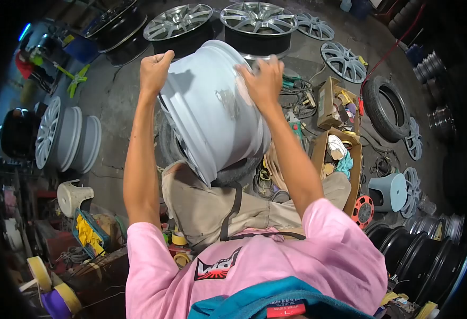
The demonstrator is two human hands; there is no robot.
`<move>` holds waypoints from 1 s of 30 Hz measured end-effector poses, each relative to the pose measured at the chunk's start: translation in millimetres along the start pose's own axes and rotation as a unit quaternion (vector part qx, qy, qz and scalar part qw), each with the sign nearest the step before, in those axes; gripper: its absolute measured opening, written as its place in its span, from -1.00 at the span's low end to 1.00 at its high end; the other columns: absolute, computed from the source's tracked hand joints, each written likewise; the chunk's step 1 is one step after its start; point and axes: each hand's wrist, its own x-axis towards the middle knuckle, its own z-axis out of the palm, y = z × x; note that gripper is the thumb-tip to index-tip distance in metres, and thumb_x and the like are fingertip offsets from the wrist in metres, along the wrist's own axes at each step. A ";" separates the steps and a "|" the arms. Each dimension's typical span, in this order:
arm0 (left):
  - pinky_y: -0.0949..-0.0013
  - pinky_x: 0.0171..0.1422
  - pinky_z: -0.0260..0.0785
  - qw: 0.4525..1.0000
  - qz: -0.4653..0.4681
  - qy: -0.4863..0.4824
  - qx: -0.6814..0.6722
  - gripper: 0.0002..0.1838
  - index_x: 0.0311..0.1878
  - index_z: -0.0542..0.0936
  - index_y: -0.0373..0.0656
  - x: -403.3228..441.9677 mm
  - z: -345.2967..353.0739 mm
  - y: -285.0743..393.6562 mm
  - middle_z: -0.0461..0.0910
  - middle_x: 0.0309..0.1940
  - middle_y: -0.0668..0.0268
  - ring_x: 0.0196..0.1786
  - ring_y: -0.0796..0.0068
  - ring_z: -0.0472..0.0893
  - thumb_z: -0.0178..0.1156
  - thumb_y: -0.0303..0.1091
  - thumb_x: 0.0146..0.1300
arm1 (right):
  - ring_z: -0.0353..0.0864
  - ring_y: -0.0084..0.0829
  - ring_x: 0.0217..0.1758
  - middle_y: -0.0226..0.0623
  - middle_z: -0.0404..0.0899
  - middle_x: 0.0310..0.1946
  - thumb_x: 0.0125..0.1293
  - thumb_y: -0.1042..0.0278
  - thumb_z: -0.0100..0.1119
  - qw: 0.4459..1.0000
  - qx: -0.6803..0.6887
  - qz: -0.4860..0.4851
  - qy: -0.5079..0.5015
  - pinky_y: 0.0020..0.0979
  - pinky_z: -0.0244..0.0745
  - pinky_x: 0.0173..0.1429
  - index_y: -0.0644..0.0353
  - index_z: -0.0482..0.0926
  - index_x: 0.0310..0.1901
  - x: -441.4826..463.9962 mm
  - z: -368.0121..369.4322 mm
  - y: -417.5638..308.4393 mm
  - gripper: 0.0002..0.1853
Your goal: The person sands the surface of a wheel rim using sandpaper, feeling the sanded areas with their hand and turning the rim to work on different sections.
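Note:
A large light grey wheel rim (207, 101) stands tilted on its side in front of my lap, its barrel facing up, with a darker worn patch on it. Part of a tire (238, 173) shows beneath it. My left hand (156, 72) is closed in a fist at the rim's upper left edge; what its fingers hold, if anything, is hidden. On the upper right side of the barrel is my right hand (263, 80), its fingers bent and somewhat blurred.
Silver-faced wheels (258, 18) lie ahead. Cardboard boxes (321, 154) of supplies, a tire (385, 109) and cables are on the right. Grey rims (68, 135), a white stool (75, 198) and a basket (92, 234) stand left. A person (31, 69) is far left.

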 end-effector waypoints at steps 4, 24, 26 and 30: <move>0.41 -0.47 0.02 1.000 -0.007 0.006 -0.008 -0.45 -0.71 0.37 -0.15 -0.3 -1.1 -1.3 0.26 -0.71 0.60 -0.57 0.76 0.22 0.31 -0.11 0.33 | 0.44 -0.03 -0.03 -0.11 0.51 -0.20 0.13 0.00 0.58 1.000 0.005 -0.013 0.015 -0.02 0.39 0.03 0.27 0.55 -0.48 -11.4 2.8 2.1 -0.51; 0.34 -0.42 0.17 0.999 -0.007 -0.008 0.044 -0.46 -0.72 0.40 -0.20 -1.1 1.1 8.7 0.27 -0.76 0.47 -0.60 0.64 0.28 0.27 -0.03 0.22 | 0.43 -0.07 -0.11 -0.16 0.45 -0.25 0.20 0.31 0.46 0.977 -0.081 -0.191 0.041 -0.05 0.36 -0.06 0.17 0.58 -0.39 -43.0 -32.3 10.1 -0.79; 0.33 -0.42 0.17 0.998 -0.020 -0.007 0.052 -0.45 -0.74 0.39 -0.20 -1.6 -1.4 10.1 0.26 -0.77 0.47 -0.60 0.63 0.28 0.27 -0.02 0.22 | 0.46 -0.03 -0.04 -0.15 0.48 -0.21 0.24 0.24 0.43 0.980 -0.080 -0.181 0.021 -0.05 0.41 0.00 0.16 0.63 -0.31 -3.1 -6.1 -3.4 -0.80; 0.33 -0.41 0.18 0.999 -0.020 -0.015 0.048 -0.45 -0.74 0.40 -0.19 5.8 -2.4 -0.7 0.25 -0.77 0.46 -0.60 0.62 0.28 0.27 -0.01 0.23 | 0.47 -0.06 -0.06 -0.18 0.47 -0.24 0.15 0.30 0.48 0.984 -0.072 -0.162 0.035 -0.05 0.43 -0.01 0.19 0.56 -0.38 -20.6 -20.3 -2.9 -0.76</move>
